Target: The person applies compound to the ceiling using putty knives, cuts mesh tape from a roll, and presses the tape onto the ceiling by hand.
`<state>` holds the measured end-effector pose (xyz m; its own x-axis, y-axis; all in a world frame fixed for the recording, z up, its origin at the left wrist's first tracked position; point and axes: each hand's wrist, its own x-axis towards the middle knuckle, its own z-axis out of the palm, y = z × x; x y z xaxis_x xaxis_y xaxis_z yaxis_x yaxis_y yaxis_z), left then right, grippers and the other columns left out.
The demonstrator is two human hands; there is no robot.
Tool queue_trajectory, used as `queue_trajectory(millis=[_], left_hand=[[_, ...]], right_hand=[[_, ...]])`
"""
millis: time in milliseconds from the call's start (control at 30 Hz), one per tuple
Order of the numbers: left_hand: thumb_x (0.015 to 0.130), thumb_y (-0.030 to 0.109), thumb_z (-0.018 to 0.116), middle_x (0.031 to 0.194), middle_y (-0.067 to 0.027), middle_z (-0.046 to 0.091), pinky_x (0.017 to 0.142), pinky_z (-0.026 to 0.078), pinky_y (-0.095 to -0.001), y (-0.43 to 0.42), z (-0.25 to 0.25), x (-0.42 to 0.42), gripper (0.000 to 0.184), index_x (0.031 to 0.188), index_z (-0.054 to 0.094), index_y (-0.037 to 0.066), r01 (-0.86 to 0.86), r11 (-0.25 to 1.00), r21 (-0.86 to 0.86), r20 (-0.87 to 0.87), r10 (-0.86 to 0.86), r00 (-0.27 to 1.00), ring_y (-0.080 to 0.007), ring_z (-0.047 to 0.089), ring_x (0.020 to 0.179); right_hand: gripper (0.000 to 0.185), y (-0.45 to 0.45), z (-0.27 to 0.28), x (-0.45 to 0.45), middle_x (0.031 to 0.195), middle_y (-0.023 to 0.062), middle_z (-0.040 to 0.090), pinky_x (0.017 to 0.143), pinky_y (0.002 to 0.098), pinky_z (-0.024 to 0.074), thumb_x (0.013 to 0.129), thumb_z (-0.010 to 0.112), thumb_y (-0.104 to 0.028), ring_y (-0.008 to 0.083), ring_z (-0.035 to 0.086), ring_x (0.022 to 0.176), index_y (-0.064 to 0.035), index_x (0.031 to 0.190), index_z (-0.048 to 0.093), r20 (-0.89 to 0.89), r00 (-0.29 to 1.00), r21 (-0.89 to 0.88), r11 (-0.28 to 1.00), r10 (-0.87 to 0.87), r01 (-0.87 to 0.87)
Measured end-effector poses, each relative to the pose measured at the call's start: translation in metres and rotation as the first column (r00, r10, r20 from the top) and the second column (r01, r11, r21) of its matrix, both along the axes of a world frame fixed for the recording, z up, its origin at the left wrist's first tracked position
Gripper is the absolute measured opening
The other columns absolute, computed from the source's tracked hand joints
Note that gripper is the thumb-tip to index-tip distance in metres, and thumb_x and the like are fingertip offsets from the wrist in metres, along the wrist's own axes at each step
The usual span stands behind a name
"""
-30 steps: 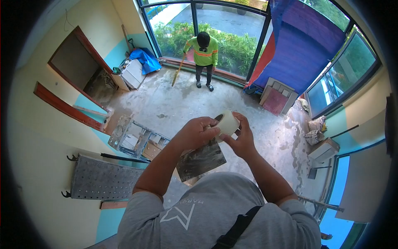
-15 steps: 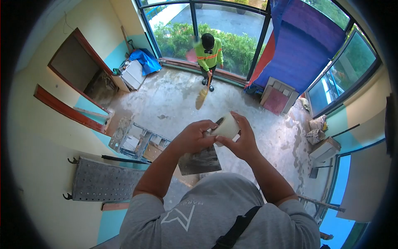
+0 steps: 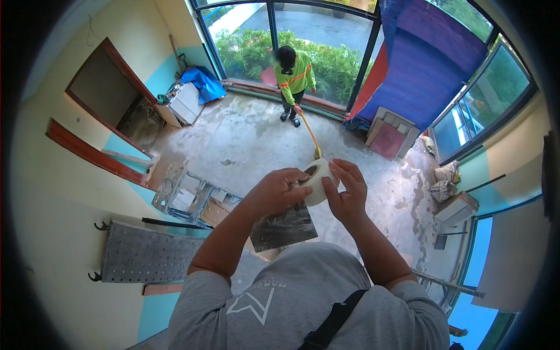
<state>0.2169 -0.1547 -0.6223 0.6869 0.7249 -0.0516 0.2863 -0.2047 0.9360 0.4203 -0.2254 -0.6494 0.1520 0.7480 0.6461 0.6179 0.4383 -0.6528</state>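
Clamping roll [image 3: 318,188], hole leftward, in our left hand [image 3: 280,191]; right hand [image 3: 350,193] touches its outer face (pinching? can't tell).

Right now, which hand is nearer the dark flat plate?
Left. In this view the left hand overlaps the dark flat plate's upper edge; the right hand is farther off, up and right of it, beside the white roll.
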Motion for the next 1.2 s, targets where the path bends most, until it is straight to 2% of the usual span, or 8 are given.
queue_trajectory(millis=[333,500,633,733,833,900,1033,1200], left_hand=[[0.088,0.025,0.069,0.081,-0.0075,0.067,0.06,0.047,-0.0262,0.009,-0.001,-0.008,0.038,0.116,0.065,-0.001,0.023,0.991,-0.133,-0.07,-0.033,0.997,-0.0098,0.058,0.066],[0.088,0.025,0.067,0.082,-0.0067,0.067,0.063,0.048,-0.0281,0.024,-0.008,-0.021,0.036,0.114,0.068,0.0,0.03,0.968,-0.249,-0.065,-0.047,0.997,-0.0086,0.056,0.068],[0.088,0.026,0.067,0.098,-0.0054,0.068,0.063,0.049,-0.0285,0.041,0.002,-0.026,0.046,0.126,0.06,0.001,0.001,0.995,-0.103,-0.114,-0.013,0.993,-0.0069,0.053,0.064],[0.088,0.028,0.066,0.118,-0.0048,0.064,0.06,0.051,-0.028,0.051,0.011,-0.038,0.06,0.14,0.047,0.007,-0.064,0.989,0.134,-0.081,0.075,0.994,-0.0095,0.056,0.058],[0.085,0.027,0.068,0.122,-0.0084,0.062,0.059,0.054,-0.0308,0.057,0.022,-0.051,0.058,0.139,0.05,0.015,0.048,0.758,0.65,-0.214,0.123,0.969,-0.0166,0.062,0.058],[0.083,0.027,0.07,0.126,-0.0102,0.058,0.057,0.055,-0.0329,0.063,0.016,-0.058,0.058,0.138,0.051,0.021,0.227,0.603,0.765,-0.382,0.141,0.913,-0.0197,0.065,0.06],[0.08,0.029,0.073,0.131,-0.0126,0.052,0.051,0.055,-0.0336,0.073,0.001,-0.066,0.063,0.139,0.05,0.028,0.442,0.398,0.804,-0.494,0.034,0.869,-0.0211,0.066,0.061],[0.077,0.028,0.075,0.133,-0.0153,0.049,0.049,0.055,-0.0347,0.08,-0.007,-0.07,0.063,0.136,0.053,0.032,0.521,0.384,0.762,-0.556,-0.024,0.831,-0.0226,0.067,0.061]], right_hand=[[0.015,-0.004,-0.006,-0.002,0.11,0.0196,0.063,0.077,0.0373,0.0536,0.088,0.069,-0.011,0.0309,0.064,0.099,-0.0026,0.09,0.057,0.015,0.999,-0.062,0.997,0.043,-0.042],[0.017,0.007,-0.017,-0.011,0.11,0.0159,0.063,0.076,0.0338,0.0534,0.093,0.064,-0.017,0.0207,0.063,0.099,-0.0018,0.094,0.055,-0.379,0.92,-0.311,0.922,0.102,-0.23],[0.022,0.042,-0.046,0.001,0.099,0.0103,0.062,0.075,0.0327,0.0555,0.096,0.059,-0.024,0.0151,0.062,0.09,-0.0024,0.092,0.056,-0.505,0.86,-0.531,0.811,-0.071,-0.245],[0.021,0.058,-0.041,0.004,0.094,0.0068,0.062,0.071,0.0368,0.0599,0.098,0.054,-0.028,0.0169,0.065,0.084,-0.0072,0.098,0.055,-0.77,0.606,-0.507,0.767,-0.198,-0.394],[0.023,0.07,-0.032,0.011,0.097,0.0077,0.062,0.069,0.0402,0.0615,0.097,0.054,-0.03,0.0196,0.067,0.086,-0.0077,0.102,0.054,-0.788,0.558,-0.525,0.76,-0.262,-0.384],[0.024,0.076,-0.019,0.006,0.098,0.0085,0.061,0.07,0.041,0.0617,0.097,0.054,-0.03,0.02,0.067,0.087,-0.0074,0.103,0.054,-0.76,0.568,-0.568,0.748,-0.316,-0.344],[0.029,0.088,-0.022,-0.007,0.101,0.0132,0.06,0.071,0.0447,0.0599,0.094,0.055,-0.028,0.0236,0.066,0.088,-0.0048,0.112,0.054,-0.721,0.598,-0.644,0.658,-0.349,-0.391],[0.033,0.091,-0.042,-0.021,0.105,0.014,0.06,0.072,0.0481,0.0585,0.093,0.056,-0.027,0.0271,0.065,0.089,-0.0045,0.117,0.054,-0.772,0.526,-0.624,0.582,-0.355,-0.523]])
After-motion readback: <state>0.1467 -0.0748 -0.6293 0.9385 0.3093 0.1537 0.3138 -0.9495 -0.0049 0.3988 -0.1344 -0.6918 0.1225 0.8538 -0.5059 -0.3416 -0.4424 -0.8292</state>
